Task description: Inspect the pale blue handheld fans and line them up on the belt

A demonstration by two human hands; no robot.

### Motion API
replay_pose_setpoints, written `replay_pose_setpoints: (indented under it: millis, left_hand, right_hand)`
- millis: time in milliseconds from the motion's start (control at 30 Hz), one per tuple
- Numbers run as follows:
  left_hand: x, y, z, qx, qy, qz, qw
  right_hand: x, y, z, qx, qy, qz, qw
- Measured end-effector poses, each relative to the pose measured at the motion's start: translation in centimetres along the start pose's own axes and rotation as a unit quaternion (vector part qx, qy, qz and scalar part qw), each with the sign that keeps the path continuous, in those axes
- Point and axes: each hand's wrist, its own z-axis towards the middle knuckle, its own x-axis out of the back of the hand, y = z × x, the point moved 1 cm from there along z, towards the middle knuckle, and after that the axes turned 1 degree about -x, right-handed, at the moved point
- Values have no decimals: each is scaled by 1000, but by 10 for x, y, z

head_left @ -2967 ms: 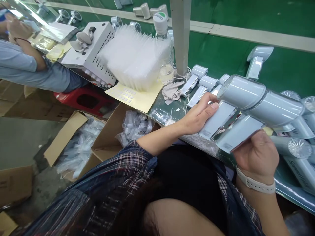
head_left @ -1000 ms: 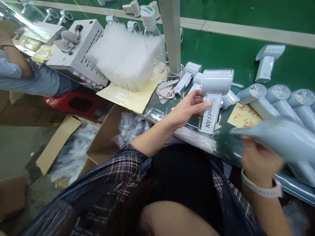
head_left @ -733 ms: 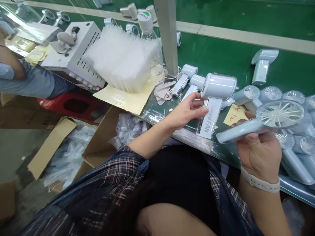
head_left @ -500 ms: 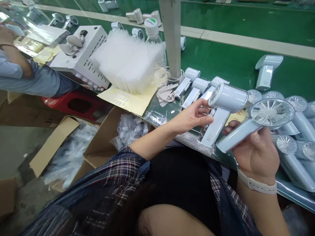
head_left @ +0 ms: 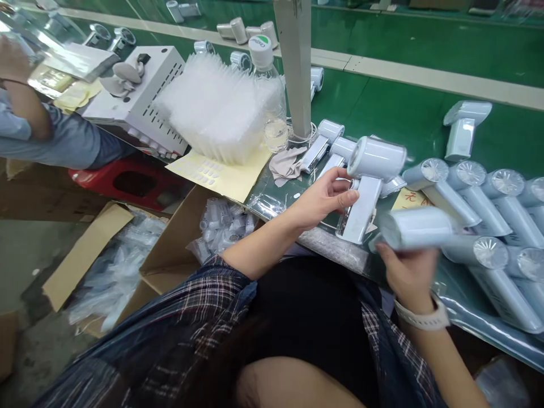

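My left hand is closed around the side of a pale blue handheld fan, which stands tilted with its handle down at the bench edge. The inner side of that handle looks uncovered, with parts showing. In my right hand is a second pale blue fan, smeared by motion, its round head lying sideways above the fingers. Just behind the left hand several fans with silvery handles lie in a row. To the right rest several wrapped-looking fans with clear, spoked ends.
A grey post rises from the bench, beside a clear bottle and a pile of white plastic pieces. A grey cloth lies nearby. Below left stands a carton holding clear plastic parts. Another person's arm shows far left.
My right hand has moved left and turned its fan, so the spoked end no longer faces me. The left hand's fan has shifted slightly left and stands more upright.
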Motion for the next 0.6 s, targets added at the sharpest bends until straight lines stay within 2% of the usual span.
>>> replay_pose_setpoints:
  millis: [67,167,367,600]
  left_hand:
    - [2,1,0,-3,27,-4,1000]
    - [3,2,0,1,36,-10,999]
    - [0,0,-3,13,-16,-4,1000]
    - [-1,-5,-2,24,-59,5,998]
  right_hand:
    - [5,9,6,18,7,-8,1000]
    - [3,3,14,15,-2,29,999]
    - [-9,-29,16,-9,-33,92,995]
    - [-5,-33,11,-35,-53,64,996]
